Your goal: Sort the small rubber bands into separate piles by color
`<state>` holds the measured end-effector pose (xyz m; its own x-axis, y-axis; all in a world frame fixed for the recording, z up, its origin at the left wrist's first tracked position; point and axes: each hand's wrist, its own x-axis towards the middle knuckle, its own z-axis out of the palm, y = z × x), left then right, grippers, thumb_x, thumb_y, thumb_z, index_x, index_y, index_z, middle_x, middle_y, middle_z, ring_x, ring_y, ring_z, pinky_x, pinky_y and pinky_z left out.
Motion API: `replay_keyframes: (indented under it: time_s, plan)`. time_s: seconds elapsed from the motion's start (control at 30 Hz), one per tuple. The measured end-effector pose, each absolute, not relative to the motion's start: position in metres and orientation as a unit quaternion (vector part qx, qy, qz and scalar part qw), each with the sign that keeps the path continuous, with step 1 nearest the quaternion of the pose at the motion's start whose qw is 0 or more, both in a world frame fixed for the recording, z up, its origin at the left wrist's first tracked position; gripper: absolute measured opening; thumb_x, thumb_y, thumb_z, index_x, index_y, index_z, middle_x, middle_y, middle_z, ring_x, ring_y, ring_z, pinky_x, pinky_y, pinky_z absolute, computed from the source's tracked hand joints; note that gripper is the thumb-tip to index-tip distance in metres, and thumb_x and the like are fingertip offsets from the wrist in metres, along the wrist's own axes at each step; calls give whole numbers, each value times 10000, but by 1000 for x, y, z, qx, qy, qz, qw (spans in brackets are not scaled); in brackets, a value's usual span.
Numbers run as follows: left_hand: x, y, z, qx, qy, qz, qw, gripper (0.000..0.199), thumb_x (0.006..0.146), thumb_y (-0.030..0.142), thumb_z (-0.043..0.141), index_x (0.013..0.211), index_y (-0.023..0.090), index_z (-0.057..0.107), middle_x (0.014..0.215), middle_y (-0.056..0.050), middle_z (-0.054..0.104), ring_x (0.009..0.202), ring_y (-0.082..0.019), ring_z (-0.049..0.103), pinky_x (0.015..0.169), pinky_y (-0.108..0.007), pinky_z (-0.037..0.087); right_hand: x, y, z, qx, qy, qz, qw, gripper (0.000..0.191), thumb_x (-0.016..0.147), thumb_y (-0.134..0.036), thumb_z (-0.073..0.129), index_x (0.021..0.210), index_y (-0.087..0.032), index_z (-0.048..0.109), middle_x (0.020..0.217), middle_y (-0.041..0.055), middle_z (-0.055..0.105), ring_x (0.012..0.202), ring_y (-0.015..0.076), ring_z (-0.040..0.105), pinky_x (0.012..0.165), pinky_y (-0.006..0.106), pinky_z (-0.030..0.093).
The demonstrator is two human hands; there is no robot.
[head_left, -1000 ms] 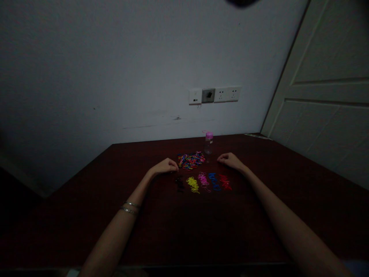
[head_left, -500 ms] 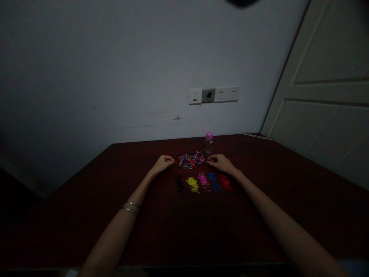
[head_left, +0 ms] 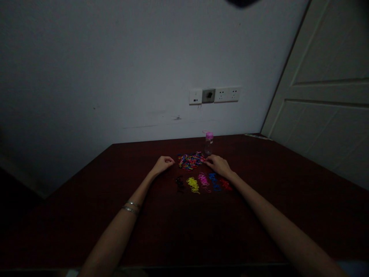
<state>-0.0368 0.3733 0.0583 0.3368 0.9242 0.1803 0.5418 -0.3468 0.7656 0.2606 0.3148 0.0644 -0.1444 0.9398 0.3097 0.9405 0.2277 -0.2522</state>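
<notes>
A mixed pile of small multicoloured loops, which look like elastic bands [head_left: 190, 161], lies on the table between my hands. My left hand [head_left: 163, 164] rests just left of the pile, fingers curled and tips together; whether something small is in them is not visible. At the pile's right edge, my right hand [head_left: 219, 164] touches the bands with thumb and forefinger close together; what they pinch is too small to make out. Nearer to me, sorted by colour, lie black bands [head_left: 180, 184], yellow bands [head_left: 193, 185], pink bands [head_left: 204, 181], blue bands [head_left: 214, 182] and red bands [head_left: 225, 184].
Behind the pile stands a clear bottle [head_left: 208, 144] with a pink lid, close to my right hand. The dark red table [head_left: 184, 231] meets a pale wall with a row of sockets [head_left: 215, 95]. A white panelled door [head_left: 323, 96] is at the right.
My right hand has moved a little left, its fingertips now at the pile's edge. My left hand has hardly moved.
</notes>
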Motion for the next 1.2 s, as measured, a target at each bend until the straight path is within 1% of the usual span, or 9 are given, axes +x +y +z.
replay_keyframes:
  time_s: [0.27, 0.5, 0.73, 1.0, 1.2]
  plan:
    - [-37, 373, 59, 755, 483, 317, 310, 263, 640, 308, 530, 730, 88, 641, 512, 17, 502, 460, -66, 374, 443, -179, 261, 257, 316, 62, -620, -756, -13, 210, 276, 823, -429, 451, 916, -241, 631, 950, 40, 631, 855, 183, 576, 632, 231, 395]
    - [-36, 372, 59, 756, 492, 314, 297, 263, 641, 306, 533, 735, 88, 647, 518, 15, 513, 470, -71, 388, 447, -176, 273, 257, 316, 61, -624, -751, -9, 214, 251, 824, -400, 460, 902, -243, 639, 944, 34, 637, 850, 173, 577, 624, 217, 389]
    - [-35, 371, 60, 752, 490, 317, 307, 242, 639, 278, 537, 737, 85, 644, 559, 0, 544, 494, -74, 418, 455, -172, 293, 257, 317, 61, -623, -750, 2, 221, 244, 813, -400, 475, 923, -250, 634, 931, 30, 641, 833, 172, 581, 621, 221, 395]
    - [-35, 371, 59, 750, 492, 315, 310, 240, 641, 276, 532, 738, 89, 645, 528, 11, 526, 471, -68, 401, 447, -173, 284, 257, 317, 62, -619, -757, -3, 210, 246, 824, -386, 460, 944, -260, 634, 964, 34, 632, 860, 182, 576, 657, 236, 404]
    - [-35, 372, 58, 750, 493, 316, 307, 230, 634, 271, 538, 725, 91, 648, 555, -2, 551, 501, -78, 426, 464, -177, 300, 257, 317, 62, -622, -755, -11, 207, 258, 823, -394, 452, 927, -250, 639, 957, 40, 639, 859, 193, 581, 636, 241, 408]
